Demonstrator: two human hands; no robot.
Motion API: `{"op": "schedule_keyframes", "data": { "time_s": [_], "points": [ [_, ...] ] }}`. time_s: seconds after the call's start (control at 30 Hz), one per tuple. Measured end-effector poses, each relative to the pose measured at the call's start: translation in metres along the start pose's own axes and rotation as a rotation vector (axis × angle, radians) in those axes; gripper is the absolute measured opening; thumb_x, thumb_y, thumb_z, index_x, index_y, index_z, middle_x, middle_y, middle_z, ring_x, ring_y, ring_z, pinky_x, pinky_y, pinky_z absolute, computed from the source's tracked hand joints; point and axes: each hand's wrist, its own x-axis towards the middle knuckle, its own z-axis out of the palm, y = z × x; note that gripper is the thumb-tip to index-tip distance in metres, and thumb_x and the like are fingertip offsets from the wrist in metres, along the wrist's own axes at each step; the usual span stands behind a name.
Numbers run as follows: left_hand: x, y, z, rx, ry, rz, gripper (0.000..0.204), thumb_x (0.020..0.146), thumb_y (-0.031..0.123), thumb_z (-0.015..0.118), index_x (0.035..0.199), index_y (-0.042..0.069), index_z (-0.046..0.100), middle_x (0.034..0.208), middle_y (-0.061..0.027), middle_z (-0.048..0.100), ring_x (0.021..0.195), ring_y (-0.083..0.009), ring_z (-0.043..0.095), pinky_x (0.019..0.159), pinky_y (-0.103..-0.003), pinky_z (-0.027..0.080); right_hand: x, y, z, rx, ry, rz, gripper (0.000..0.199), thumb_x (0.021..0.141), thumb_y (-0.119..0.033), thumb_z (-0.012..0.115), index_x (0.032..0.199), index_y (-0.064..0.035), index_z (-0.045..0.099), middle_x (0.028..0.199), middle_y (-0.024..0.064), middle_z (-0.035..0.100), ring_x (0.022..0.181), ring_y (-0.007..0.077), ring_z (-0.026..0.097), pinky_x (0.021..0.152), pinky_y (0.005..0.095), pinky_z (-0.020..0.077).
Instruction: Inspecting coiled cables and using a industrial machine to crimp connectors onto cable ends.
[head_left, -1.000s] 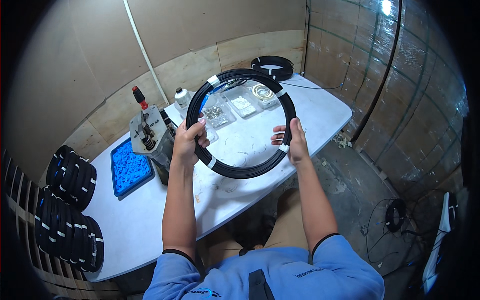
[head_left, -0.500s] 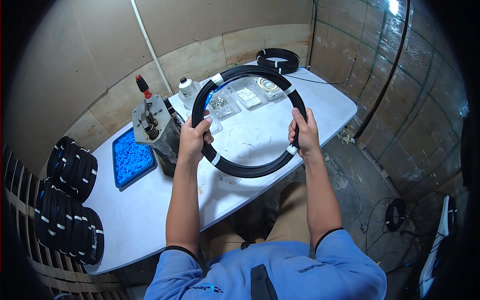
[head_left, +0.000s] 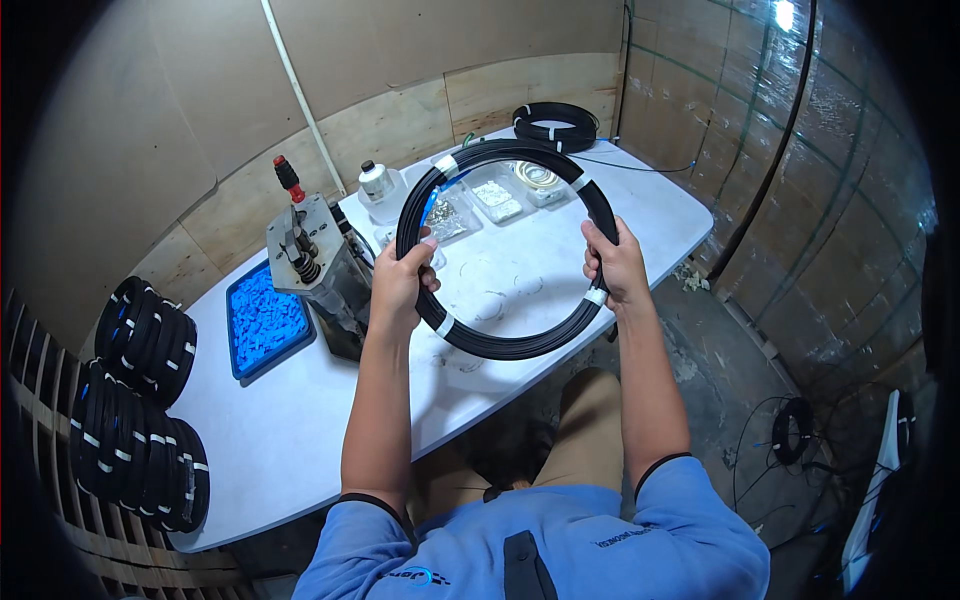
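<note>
Both of my hands hold up a large coil of black cable (head_left: 515,347) above the white table. White tape bands wrap the coil at several spots, and a blue-tipped cable end (head_left: 431,207) shows along its upper left inner side. My left hand (head_left: 402,280) is closed round the coil's left side, thumb on top. Opposite it, my right hand (head_left: 616,262) grips the right side, just above a tape band. Through the ring show clear trays with small metal parts (head_left: 447,216), white pieces (head_left: 494,199) and a pale coiled ring (head_left: 538,177).
A metal hand press (head_left: 318,262) with a red-and-black handle stands on the table (head_left: 250,440), beside a tray of blue pieces (head_left: 266,318). Stacked black coils (head_left: 140,440) sit at the left edge. A white bottle (head_left: 376,181) and another coil (head_left: 556,126) are at the back. Wrapped cartons (head_left: 780,190) line the right.
The coil has shifted slightly right and a little down, both hands moving with it. My grip on both sides is unchanged.
</note>
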Motion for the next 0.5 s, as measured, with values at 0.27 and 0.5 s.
{"op": "schedule_keyframes", "data": {
  "time_s": [0.27,0.5],
  "points": [
    [0.002,0.010,-0.015,0.185,-0.183,0.131,0.052,0.097,0.037,0.062,0.132,0.000,0.054,0.119,-0.0177,0.067,0.109,-0.0263,0.066,0.094,-0.040,0.050,0.013,-0.061,0.001,-0.290,-0.305,-0.263,0.037,0.088,-0.016,0.077,0.114,-0.0065,0.053,0.066,-0.0037,0.055,0.046,0.0037,0.046,0.041,0.0208,0.0348],
    [-0.006,0.051,0.027,0.436,-0.340,0.200,0.040,0.079,0.009,0.082,0.112,-0.002,0.062,0.081,-0.0057,0.066,0.064,-0.0111,0.062,0.055,-0.022,0.046,0.022,-0.130,0.039,-0.757,-0.643,-0.278,0.055,0.081,-0.029,0.085,0.124,-0.0043,0.061,0.078,0.0001,0.062,0.054,0.0049,0.048,0.046,0.0221,0.0367]
  ]
}}
